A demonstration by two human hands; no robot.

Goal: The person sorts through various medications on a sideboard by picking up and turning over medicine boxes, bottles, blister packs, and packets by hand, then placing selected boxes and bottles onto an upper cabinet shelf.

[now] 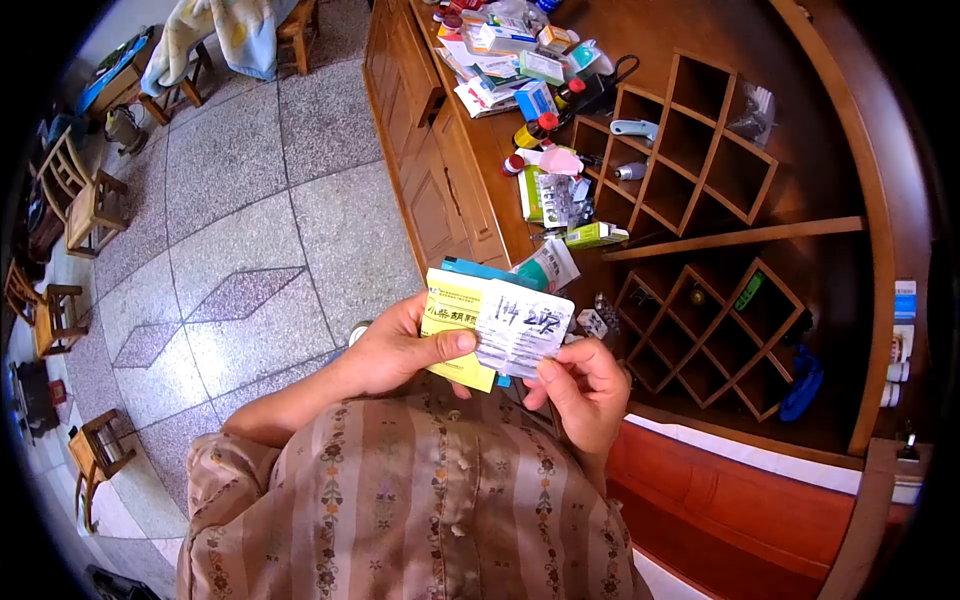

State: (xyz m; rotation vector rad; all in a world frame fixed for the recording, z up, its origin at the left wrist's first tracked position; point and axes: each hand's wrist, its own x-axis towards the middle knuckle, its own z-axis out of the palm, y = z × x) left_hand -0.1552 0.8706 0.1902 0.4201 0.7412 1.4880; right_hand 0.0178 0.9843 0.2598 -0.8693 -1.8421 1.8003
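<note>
My left hand (405,348) grips a yellow-green packet (455,325) with printed characters, its thumb on the front. A silvery-white packet (522,328) with dark handwriting overlaps the yellow one, and my right hand (583,388) pinches its lower right corner between thumb and finger. Behind both, the edge of a teal packet (470,268) shows at the top; its rest is hidden. The packets are held together above my lap, in front of the patterned shirt (430,500).
A wooden cabinet (455,190) carries medicine boxes (540,66), bottles (535,130) and a white-and-green packet (548,266). Diamond-shaped wooden racks (665,190) stand to the right. Wooden chairs (92,205) line the left of the tiled floor (230,230). A red-brown surface (740,490) is at lower right.
</note>
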